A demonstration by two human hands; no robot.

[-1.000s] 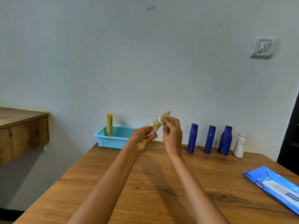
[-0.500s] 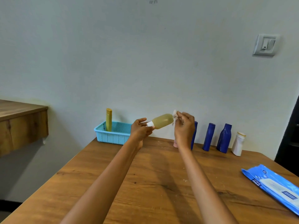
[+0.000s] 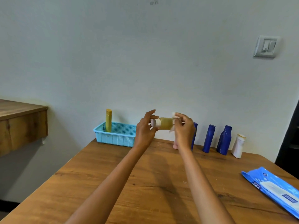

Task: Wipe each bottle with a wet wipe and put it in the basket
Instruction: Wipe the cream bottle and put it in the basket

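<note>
An olive-yellow bottle (image 3: 165, 123) with a white cap lies sideways in the air between my hands, cap to the left. My left hand (image 3: 145, 129) pinches the cap end, with its upper fingers spread. My right hand (image 3: 183, 129) presses a white wet wipe (image 3: 173, 116) around the bottle's base end. The light blue basket (image 3: 115, 136) stands at the table's far left with one tall yellow bottle (image 3: 108, 122) upright in it. Along the wall stand three dark blue bottles (image 3: 209, 138), one half hidden by my right hand, and a white bottle (image 3: 238, 146).
A small pink bottle (image 3: 175, 145) shows just below my right wrist. A blue wet wipe pack (image 3: 275, 189) lies at the wooden table's (image 3: 153, 183) right edge. A wooden shelf (image 3: 22, 123) juts out at the left, and a wall switch (image 3: 266, 46) sits upper right.
The bottle has turned from tilted upright to lying level, cap now toward me and left. My right hand slid the wipe from its upper end to the base end.
</note>
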